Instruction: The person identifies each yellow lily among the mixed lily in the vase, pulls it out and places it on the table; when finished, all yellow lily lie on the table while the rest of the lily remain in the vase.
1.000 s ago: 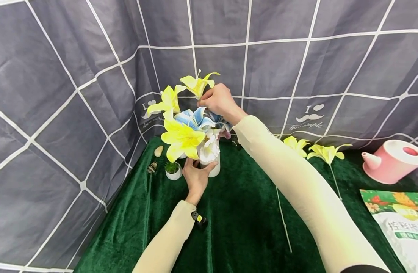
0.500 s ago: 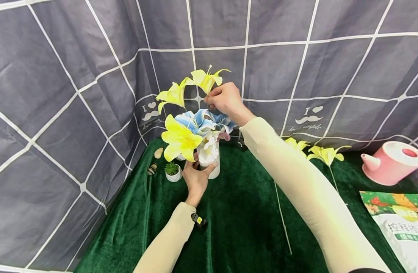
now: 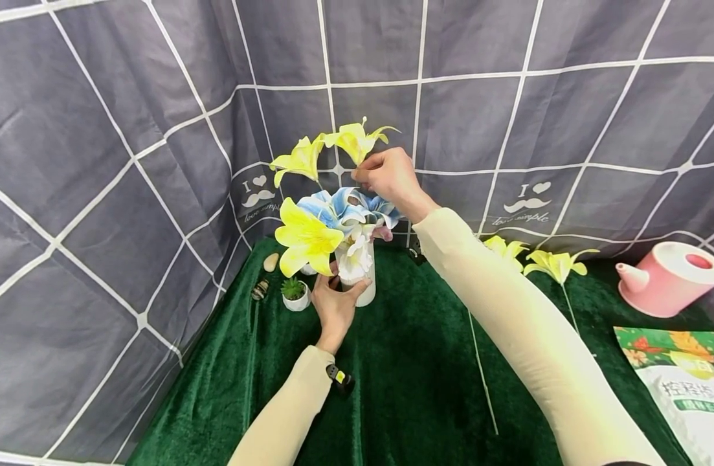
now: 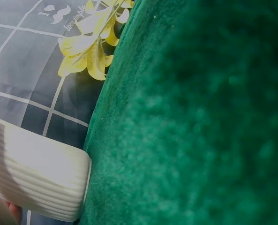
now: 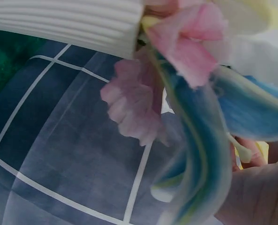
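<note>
A white ribbed vase [image 3: 365,294] stands on the green cloth, and my left hand [image 3: 335,307] grips its side, thumb and fingers around it. From the vase rise blue-and-white lilies [image 3: 339,207], a white flower [image 3: 357,259], a pink flower [image 5: 190,44] and a large yellow lily [image 3: 307,238] leaning left. Above them my right hand [image 3: 394,178] pinches the stem of an upper yellow lily [image 3: 357,141] just under its bloom. Another yellow lily [image 3: 301,158] stands close on its left. In the right wrist view, blue petals partly hide the right hand. The stems' lower ends are hidden inside the vase.
Two yellow lilies, one nearer [image 3: 557,264] and one partly behind the right sleeve [image 3: 505,249], lie at right. Beyond them are a pink watering can [image 3: 671,278] and a printed bag [image 3: 683,388]. A potted succulent [image 3: 295,293] and stones [image 3: 271,260] sit left. A grid curtain [image 3: 461,116] hangs behind.
The right hand and its yellow lily have moved right, then slightly down. The neighbouring yellow lily has also shifted right. The left hand keeps its grip on the vase.
</note>
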A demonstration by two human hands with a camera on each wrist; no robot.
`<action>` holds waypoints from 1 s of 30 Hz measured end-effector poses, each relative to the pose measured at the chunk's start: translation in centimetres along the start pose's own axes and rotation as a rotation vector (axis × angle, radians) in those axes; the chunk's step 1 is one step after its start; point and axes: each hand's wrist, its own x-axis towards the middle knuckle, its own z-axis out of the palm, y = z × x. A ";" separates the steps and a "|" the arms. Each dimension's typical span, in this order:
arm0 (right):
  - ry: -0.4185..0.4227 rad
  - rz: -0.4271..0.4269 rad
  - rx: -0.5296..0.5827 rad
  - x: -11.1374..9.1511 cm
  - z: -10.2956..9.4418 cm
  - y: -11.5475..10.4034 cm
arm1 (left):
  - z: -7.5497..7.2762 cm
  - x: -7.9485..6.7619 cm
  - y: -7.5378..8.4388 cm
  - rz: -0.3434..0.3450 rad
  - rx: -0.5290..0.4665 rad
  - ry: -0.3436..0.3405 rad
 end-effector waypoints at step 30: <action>0.124 -0.094 0.204 -1.8 -2.0 1.3 | 0.0 0.0 0.0 -0.019 -0.009 -0.007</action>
